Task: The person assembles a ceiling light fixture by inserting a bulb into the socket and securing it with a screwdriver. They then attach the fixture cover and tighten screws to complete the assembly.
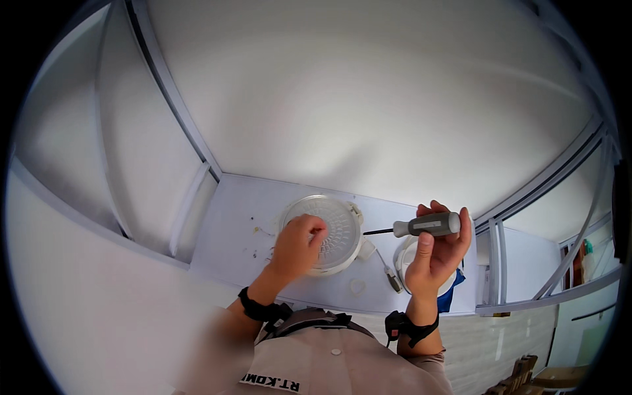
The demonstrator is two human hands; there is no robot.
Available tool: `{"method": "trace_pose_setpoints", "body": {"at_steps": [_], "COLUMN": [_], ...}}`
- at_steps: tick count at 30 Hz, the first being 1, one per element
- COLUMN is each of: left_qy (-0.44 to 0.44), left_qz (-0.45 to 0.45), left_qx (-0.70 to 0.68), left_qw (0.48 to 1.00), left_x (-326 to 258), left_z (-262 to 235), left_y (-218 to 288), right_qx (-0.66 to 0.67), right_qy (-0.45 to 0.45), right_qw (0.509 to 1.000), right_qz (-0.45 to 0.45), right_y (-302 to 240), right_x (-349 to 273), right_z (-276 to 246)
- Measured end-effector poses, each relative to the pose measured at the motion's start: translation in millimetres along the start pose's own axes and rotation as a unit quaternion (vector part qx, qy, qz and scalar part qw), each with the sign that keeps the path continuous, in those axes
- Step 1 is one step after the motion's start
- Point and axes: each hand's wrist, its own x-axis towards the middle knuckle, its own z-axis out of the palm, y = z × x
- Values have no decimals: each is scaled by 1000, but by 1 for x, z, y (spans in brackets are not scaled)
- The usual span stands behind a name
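Observation:
A screwdriver [421, 226] with a grey handle lies across the fingers of my right hand [434, 260], its dark shaft pointing left. The thumb rests along the handle's underside. My left hand [296, 247] is closed, fingers curled, over the left part of a round, pale lid-like part [339, 220] with a ridged, patterned face. Whatever those fingers hold, if anything, is hidden. The screwdriver's tip comes near the right rim of the round part.
A second, smaller screwdriver [393, 280] lies on the white table [230, 210]. Near it are a thin pale ring [357, 286] and a white round container [403, 253], partly behind my right hand. Something blue [446, 301] hangs at the front edge. Small dark bits [254, 253] lie left.

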Motion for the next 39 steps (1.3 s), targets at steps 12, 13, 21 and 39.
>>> {"method": "trace_pose_setpoints", "body": {"at_steps": [12,13,21,39], "left_qy": [197,173,54,-7], "left_qz": [-110,-131,-163,-197], "left_qx": [15,2,-9,151], "left_qw": [974,976,985,969], "left_x": [-95,-102,-144,-148], "left_z": [-37,-36,-5,0], "left_y": [-85,-88,-109,-147], "right_qx": [48,52,131,167], "right_qy": [-91,-93,-122,-360], "right_qw": [994,993,977,913], "right_qz": [42,42,113,89], "right_y": [17,18,17,25], "right_x": [-21,-22,-37,-64], "right_z": [10,12,40,95]}}
